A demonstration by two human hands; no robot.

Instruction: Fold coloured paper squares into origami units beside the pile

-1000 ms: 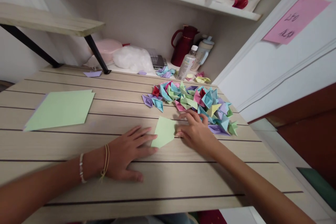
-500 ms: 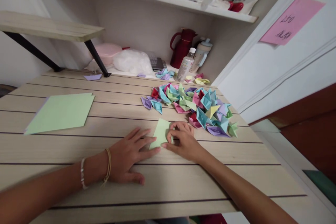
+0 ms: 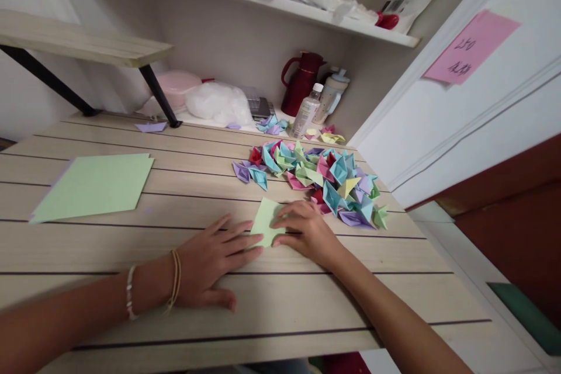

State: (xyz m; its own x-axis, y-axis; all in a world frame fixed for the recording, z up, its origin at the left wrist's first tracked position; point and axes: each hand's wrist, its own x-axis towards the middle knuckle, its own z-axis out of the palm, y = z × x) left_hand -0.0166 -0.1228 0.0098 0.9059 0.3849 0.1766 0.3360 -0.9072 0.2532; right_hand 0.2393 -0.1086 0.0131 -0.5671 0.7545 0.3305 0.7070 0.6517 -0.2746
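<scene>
A small piece of light green paper (image 3: pixel 264 217), apparently folded, lies flat on the slatted table in front of me. My left hand (image 3: pixel 209 264) is spread flat on the tabletop, with its fingertips touching the paper's left edge. Over the right part of the paper rests my right hand (image 3: pixel 310 235), its fingers bent and lying on the sheet, the thumb apart from them near the lower edge. That hand covers the paper's right side. Beyond it is a heap of folded paper boats (image 3: pixel 339 172) in blue, green, pink, purple and yellow.
Larger green sheets (image 3: pixel 99 184) lie in a stack at the left. A raised wooden shelf (image 3: pixel 87 41) on black legs stands behind them. Along the back are a plastic bottle (image 3: pixel 305 114), a dark red jug (image 3: pixel 302 83), a pale tumbler (image 3: pixel 332 96) and a white plastic bag (image 3: pixel 221 105).
My right hand's curled fingers have straightened and spread a little over the paper. My left hand stays at the paper's left edge. The whole view has shifted slightly.
</scene>
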